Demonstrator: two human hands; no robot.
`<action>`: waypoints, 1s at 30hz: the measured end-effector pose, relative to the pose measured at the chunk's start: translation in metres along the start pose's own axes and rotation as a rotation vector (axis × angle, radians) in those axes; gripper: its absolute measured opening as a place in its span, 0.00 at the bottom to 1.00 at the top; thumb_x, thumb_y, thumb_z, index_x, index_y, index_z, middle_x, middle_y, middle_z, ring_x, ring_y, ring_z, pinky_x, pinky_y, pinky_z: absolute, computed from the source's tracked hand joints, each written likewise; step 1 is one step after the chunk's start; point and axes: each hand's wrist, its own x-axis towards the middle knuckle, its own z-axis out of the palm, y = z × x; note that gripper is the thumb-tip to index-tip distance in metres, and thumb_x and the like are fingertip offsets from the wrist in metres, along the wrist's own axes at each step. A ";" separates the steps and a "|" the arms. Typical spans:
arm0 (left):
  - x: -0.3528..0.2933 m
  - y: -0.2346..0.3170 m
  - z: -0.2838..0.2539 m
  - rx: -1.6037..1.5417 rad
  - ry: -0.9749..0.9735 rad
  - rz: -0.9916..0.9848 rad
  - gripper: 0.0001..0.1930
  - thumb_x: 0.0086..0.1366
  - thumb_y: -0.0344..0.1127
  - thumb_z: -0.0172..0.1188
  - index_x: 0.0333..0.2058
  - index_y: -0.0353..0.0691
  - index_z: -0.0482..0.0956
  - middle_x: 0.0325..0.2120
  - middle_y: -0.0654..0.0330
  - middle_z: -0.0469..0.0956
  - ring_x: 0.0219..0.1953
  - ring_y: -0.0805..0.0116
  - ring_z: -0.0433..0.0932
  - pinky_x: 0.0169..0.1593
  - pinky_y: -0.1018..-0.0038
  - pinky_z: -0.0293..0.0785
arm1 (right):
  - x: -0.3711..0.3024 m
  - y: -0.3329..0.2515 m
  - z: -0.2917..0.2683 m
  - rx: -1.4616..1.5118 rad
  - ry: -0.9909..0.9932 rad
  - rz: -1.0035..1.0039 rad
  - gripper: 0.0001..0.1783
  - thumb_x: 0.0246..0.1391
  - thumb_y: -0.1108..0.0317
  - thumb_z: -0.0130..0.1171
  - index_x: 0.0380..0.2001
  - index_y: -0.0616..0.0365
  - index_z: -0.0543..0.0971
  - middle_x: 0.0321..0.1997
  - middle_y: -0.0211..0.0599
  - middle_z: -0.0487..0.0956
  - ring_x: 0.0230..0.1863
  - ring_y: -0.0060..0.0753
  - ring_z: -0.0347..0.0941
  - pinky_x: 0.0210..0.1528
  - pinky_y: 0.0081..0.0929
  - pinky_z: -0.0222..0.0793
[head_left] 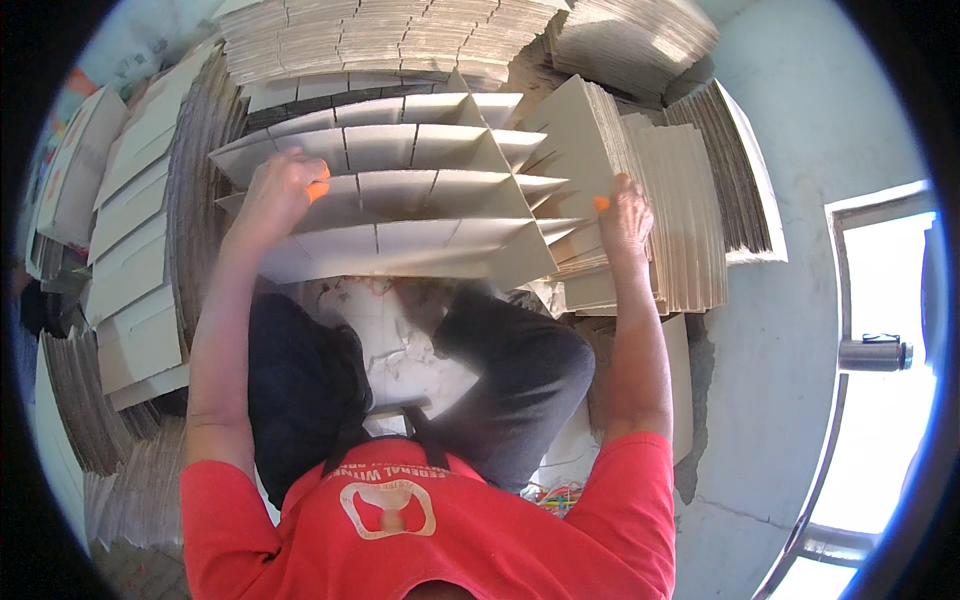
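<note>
In front of me, several long slotted cardboard strips stand on edge in rows. One cross strip runs through their slots toward the right end. My left hand is closed at the left part of the rows, over the third strip from the back; what its fingers grip is hidden. My right hand is closed at the edge of a stack of cardboard strips on the right, its fingers pinching there. Orange covers show on a digit of each hand.
More cardboard stacks surround me: a wide pile at the back, slotted sheets on the left, and a bundle at far right. A pale wall with a bright barred opening lies on the right. My bent legs are in front of me.
</note>
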 end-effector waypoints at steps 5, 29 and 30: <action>-0.009 0.016 -0.006 0.002 0.079 -0.102 0.10 0.54 0.30 0.67 0.36 0.35 0.81 0.30 0.51 0.80 0.35 0.51 0.77 0.40 0.59 0.74 | 0.005 0.010 0.000 0.229 0.208 0.207 0.14 0.50 0.65 0.66 0.37 0.59 0.76 0.32 0.51 0.81 0.37 0.54 0.79 0.39 0.46 0.72; -0.023 0.076 0.012 -0.223 -0.015 0.013 0.09 0.55 0.31 0.64 0.34 0.33 0.83 0.32 0.52 0.83 0.37 0.52 0.81 0.42 0.61 0.78 | -0.039 -0.066 -0.198 0.946 0.092 -0.189 0.20 0.48 0.82 0.66 0.47 0.68 0.80 0.30 0.20 0.76 0.30 0.08 0.62 0.40 0.09 0.63; -0.023 0.077 0.012 -0.208 -0.030 0.016 0.09 0.55 0.31 0.64 0.34 0.33 0.83 0.32 0.52 0.83 0.37 0.52 0.81 0.42 0.62 0.78 | -0.037 -0.067 -0.194 0.927 0.086 -0.204 0.23 0.48 0.81 0.66 0.51 0.64 0.79 0.29 0.20 0.76 0.31 0.08 0.63 0.40 0.10 0.64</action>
